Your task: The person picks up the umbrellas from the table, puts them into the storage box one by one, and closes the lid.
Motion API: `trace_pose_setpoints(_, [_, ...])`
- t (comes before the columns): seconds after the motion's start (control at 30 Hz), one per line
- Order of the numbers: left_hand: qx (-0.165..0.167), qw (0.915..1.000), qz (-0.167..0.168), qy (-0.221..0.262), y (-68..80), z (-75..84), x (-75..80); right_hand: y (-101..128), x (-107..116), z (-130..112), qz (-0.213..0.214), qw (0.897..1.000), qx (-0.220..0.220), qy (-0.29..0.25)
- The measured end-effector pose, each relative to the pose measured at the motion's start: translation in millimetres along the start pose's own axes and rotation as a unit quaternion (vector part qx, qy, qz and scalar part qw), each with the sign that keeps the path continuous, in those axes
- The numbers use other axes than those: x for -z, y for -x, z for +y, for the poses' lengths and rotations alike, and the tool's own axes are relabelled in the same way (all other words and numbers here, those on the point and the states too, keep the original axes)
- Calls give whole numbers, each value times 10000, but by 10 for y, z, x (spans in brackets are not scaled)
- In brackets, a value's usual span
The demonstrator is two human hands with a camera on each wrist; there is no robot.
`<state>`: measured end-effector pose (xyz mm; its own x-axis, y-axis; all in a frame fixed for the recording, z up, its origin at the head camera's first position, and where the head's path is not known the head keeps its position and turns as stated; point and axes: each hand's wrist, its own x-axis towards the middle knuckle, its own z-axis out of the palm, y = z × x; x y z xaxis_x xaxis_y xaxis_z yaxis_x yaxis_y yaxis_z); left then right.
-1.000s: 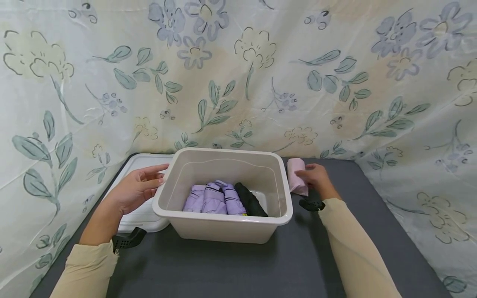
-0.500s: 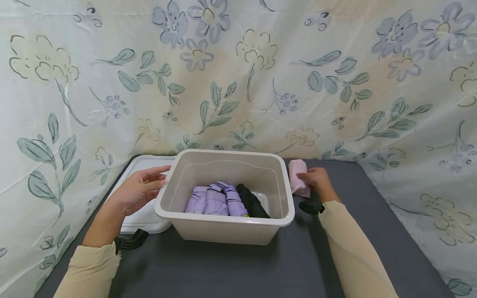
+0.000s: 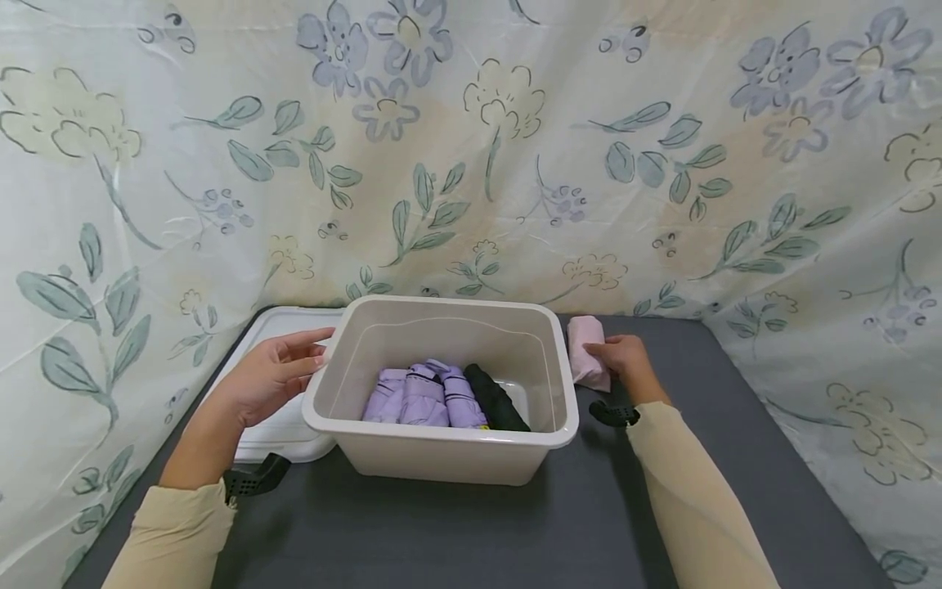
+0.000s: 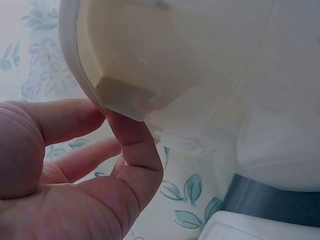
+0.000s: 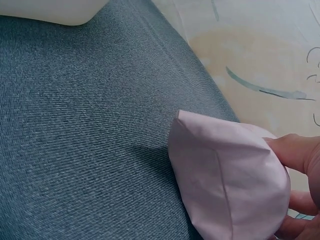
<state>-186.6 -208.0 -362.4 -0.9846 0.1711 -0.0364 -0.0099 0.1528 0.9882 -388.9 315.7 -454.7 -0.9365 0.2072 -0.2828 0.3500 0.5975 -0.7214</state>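
On the grey table (image 3: 456,532), both forearms reach forward: the left hand (image 3: 268,378) rests relaxed fingers against the beige bin (image 3: 441,450) rim's left corner, while beyond the bin's right side the right hand (image 3: 621,360) grips the folded pink umbrella (image 3: 585,350).

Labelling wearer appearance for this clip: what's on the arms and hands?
Both arms wear long beige sleeves down to the wrists. A black perforated strap sits at each wrist, left and right. The left hand and right hand are bare: no gloves, no rings visible.
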Motion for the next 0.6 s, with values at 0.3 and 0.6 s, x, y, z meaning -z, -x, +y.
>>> trace_pose_setpoints(0.3, [-10, 9999, 24, 101, 18, -6, 7, -31, -17, -11, -29, 9997, -133, -192])
trace_pose_setpoints(0.6, [-54, 10000, -34, 66, 12, -13, -3, -30, -8, 22, 8, 9996, -70, -269])
